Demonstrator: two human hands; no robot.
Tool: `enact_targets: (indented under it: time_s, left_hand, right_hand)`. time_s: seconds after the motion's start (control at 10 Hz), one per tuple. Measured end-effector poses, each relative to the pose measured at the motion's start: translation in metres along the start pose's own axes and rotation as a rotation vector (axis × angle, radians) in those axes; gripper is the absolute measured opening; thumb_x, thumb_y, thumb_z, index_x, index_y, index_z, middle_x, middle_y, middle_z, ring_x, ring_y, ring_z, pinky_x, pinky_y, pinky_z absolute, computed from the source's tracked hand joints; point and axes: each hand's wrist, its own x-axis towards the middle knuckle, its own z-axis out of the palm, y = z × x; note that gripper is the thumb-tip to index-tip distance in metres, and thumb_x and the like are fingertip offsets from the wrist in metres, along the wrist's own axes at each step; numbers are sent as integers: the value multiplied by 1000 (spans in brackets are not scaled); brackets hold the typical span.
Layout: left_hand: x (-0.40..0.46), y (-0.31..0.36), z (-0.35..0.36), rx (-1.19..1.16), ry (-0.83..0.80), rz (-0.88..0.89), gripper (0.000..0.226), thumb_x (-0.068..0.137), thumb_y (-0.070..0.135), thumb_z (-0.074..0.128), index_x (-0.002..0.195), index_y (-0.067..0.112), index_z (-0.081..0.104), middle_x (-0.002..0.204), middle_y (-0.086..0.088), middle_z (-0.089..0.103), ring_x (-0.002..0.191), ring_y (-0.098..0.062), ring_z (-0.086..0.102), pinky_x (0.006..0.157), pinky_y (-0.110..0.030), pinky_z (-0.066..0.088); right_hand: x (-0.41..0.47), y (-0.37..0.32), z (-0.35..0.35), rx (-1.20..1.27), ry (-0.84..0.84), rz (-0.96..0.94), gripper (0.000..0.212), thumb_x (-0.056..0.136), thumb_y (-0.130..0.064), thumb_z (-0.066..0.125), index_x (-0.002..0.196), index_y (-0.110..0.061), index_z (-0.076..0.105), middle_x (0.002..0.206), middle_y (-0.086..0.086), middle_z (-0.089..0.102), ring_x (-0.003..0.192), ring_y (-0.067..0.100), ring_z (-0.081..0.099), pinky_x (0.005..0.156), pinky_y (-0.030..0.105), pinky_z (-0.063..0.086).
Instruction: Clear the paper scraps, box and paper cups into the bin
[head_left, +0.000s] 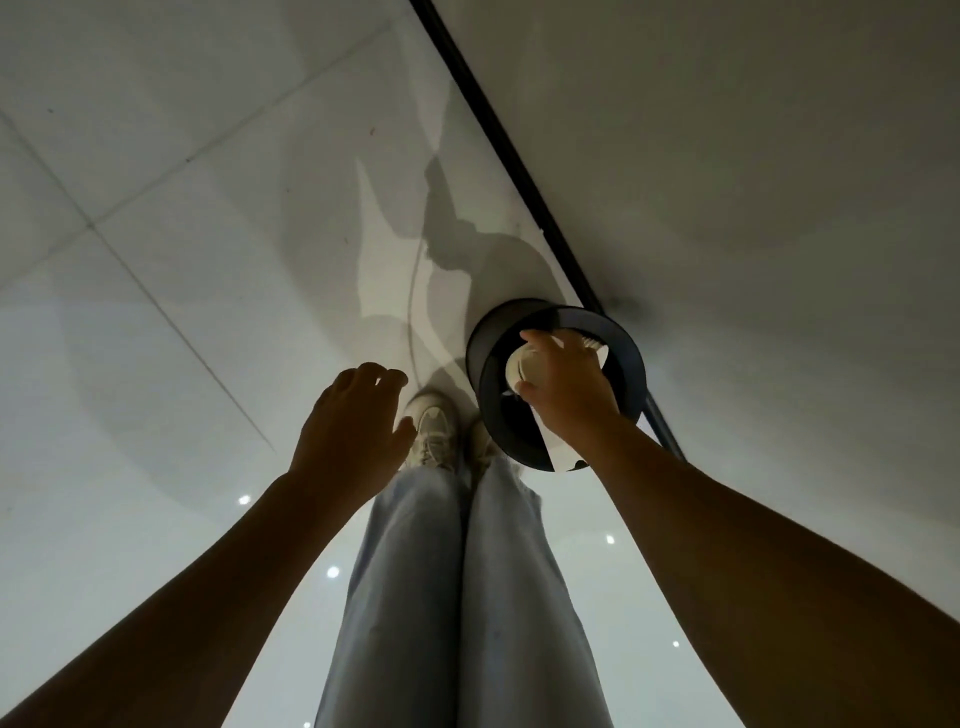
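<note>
right hand (563, 397) grips cups (522, 370) over the bin (483, 374), at 2 o'clock of the shoes (431, 431). release only once centred inside the rim. left hand (353, 426) hangs empty, fingers loosely curled.

Looked straight down along pale jeans (457, 597) to white sneakers (434, 431) on a glossy tiled floor (156, 260). Right hand (566, 395) reached over the mouth of a round black bin (488, 374) standing against the wall (753, 156), fingers (535, 340) curled around a white paper cup (522, 371). Left hand (353, 421) hung over the floor beside the sneakers, fingers loosely bent, holding nothing. Something white lay inside the bin.
</note>
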Motion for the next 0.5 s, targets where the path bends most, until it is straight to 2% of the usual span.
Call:
enact_targets:
  time_s: [0.2,0.3,0.5]
  left_hand:
    - [-7,-14,13,-7,-75,-30,44,92,30,57,132,14,50,135,-4,51,122,-21,49,97,-30,43]
    - [-16,-14,0,-1,-69,-36,44,91,29,57,132,13,50,133,-5,52,120,-21,50,96,-30,43]
    - [-57,12,-63,6,-57,-25,40,93,31,53,128,14,48,120,-3,57,112,-19,52,89,-27,44]
  right_hand:
    - [-4,-4,15,9,2,11,66,89,-35,65,145,-31,31,151,7,28,133,34,36,94,37,47]
    - [-20,-10,3,0,4,6,70,90,-33,64,148,-32,26,156,7,21,138,34,29,98,43,46]
    - [-91,-47,-53,-15,55,-26,68,93,-31,60,150,-28,24,156,8,22,139,32,30,103,40,42]
